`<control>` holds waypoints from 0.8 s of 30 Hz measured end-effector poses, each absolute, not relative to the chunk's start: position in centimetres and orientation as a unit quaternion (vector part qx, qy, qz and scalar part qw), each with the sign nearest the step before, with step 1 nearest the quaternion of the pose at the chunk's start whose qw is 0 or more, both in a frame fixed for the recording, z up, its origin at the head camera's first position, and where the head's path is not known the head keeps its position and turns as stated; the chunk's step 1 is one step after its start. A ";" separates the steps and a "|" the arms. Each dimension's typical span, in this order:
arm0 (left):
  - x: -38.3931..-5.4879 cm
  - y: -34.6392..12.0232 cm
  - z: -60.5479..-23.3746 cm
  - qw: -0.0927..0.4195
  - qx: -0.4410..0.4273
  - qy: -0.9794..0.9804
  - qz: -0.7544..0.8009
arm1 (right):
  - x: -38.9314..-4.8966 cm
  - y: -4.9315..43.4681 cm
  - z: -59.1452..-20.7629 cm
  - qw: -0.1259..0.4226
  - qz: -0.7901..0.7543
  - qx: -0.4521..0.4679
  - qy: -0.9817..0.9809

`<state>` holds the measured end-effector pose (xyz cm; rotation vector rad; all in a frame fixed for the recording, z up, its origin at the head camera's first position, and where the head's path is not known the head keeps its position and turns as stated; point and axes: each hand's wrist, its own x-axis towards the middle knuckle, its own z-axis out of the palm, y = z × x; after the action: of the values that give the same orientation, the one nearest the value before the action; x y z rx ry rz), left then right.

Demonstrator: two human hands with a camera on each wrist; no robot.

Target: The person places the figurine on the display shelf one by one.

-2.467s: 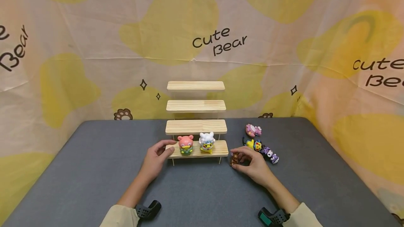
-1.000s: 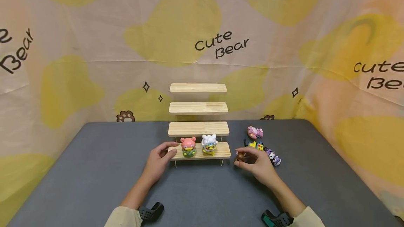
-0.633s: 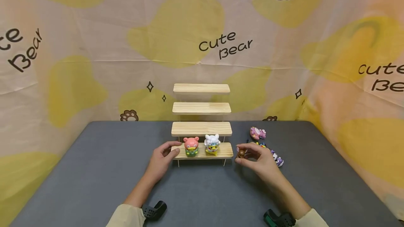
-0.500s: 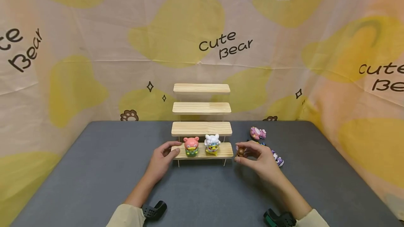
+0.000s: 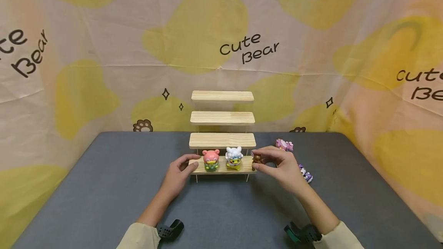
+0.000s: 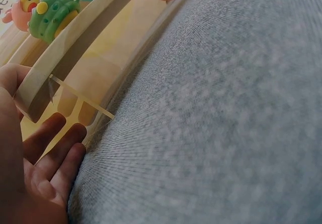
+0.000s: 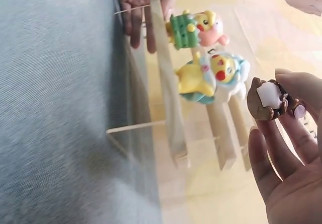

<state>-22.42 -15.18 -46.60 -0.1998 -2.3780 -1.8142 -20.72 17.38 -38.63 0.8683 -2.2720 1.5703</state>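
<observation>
A four-tier wooden display stand has its lowest shelf [image 5: 221, 170] nearest me. My left hand [image 5: 174, 174] grips that shelf's left end between thumb and forefinger; in the left wrist view the other fingers extend below the board [image 6: 35, 90]. On this shelf stand a pink-headed figurine [image 5: 211, 160] with a green body and a white-hooded yellow figurine [image 5: 234, 159]. Between its thumb and fingers my right hand [image 5: 285, 167] pinches a small brown figurine [image 5: 256, 159], which overlaps the shelf's right end. The right wrist view shows a white patch on the brown figurine [image 7: 269, 97].
Three higher shelves rise behind, the second [image 5: 221, 140] just above the figurines. Right of the stand, a pink figurine [image 5: 284, 145] and a purple-and-white figurine [image 5: 305, 173] lie on the grey tabletop [image 5: 221, 210], partly behind my right hand. A printed cloth [image 5: 194, 30] hangs behind.
My right hand has lifted the brown figurine off the tabletop and brought it left to the lowest shelf's right end. My left hand stays at the left end. The head view has shifted slightly.
</observation>
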 end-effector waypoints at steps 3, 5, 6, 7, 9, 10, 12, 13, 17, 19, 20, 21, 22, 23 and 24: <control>-22.3 -15.2 -46.5 0.072 -0.068 -0.791 -0.604 | -20.9 16.9 -38.0 0.122 0.543 0.302 -0.774; -22.3 -15.1 -46.5 0.073 -0.068 -0.791 -0.604 | -21.1 16.5 -37.5 0.123 0.545 0.306 -0.771; -22.3 -15.1 -46.4 0.073 -0.068 -0.791 -0.603 | -21.2 16.3 -37.3 0.124 0.546 0.308 -0.769; -22.3 -15.1 -46.4 0.072 -0.068 -0.791 -0.604 | -21.3 16.1 -37.1 0.123 0.545 0.309 -0.769; -22.3 -15.1 -46.4 0.071 -0.068 -0.790 -0.606 | -21.4 15.8 -36.6 0.121 0.545 0.309 -0.770; -22.3 -15.1 -46.4 0.070 -0.069 -0.790 -0.606 | -21.5 15.6 -36.3 0.120 0.545 0.307 -0.771; -22.3 -15.2 -46.5 0.067 -0.069 -0.790 -0.605 | -21.7 15.2 -35.8 0.114 0.544 0.302 -0.775; -22.3 -15.2 -46.5 0.066 -0.069 -0.790 -0.606 | -21.7 15.0 -35.5 0.110 0.544 0.300 -0.775; -22.3 -15.2 -46.5 0.065 -0.069 -0.789 -0.607 | -22.1 14.0 -34.5 0.095 0.548 0.300 -0.775; -22.3 -15.2 -46.5 0.067 -0.070 -0.788 -0.609 | -22.4 13.5 -34.0 0.087 0.550 0.298 -0.775; -22.3 -15.2 -46.6 0.069 -0.073 -0.788 -0.607 | -22.6 13.2 -33.8 0.084 0.549 0.294 -0.778; -22.2 -15.2 -46.5 0.070 -0.075 -0.787 -0.608 | -22.7 12.9 -33.6 0.081 0.548 0.290 -0.780; -22.2 -15.2 -46.5 0.071 -0.077 -0.787 -0.608 | -22.9 12.6 -33.4 0.078 0.549 0.287 -0.781; -22.2 -15.2 -46.5 0.072 -0.078 -0.787 -0.608 | -23.1 12.3 -33.2 0.075 0.549 0.285 -0.782; -22.2 -15.2 -46.5 0.071 -0.079 -0.786 -0.609 | -23.3 12.0 -33.0 0.072 0.548 0.283 -0.784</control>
<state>-22.21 -15.19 -46.48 -0.2370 -2.3637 -1.8317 -23.32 12.04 -33.00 0.8501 -2.3551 1.6472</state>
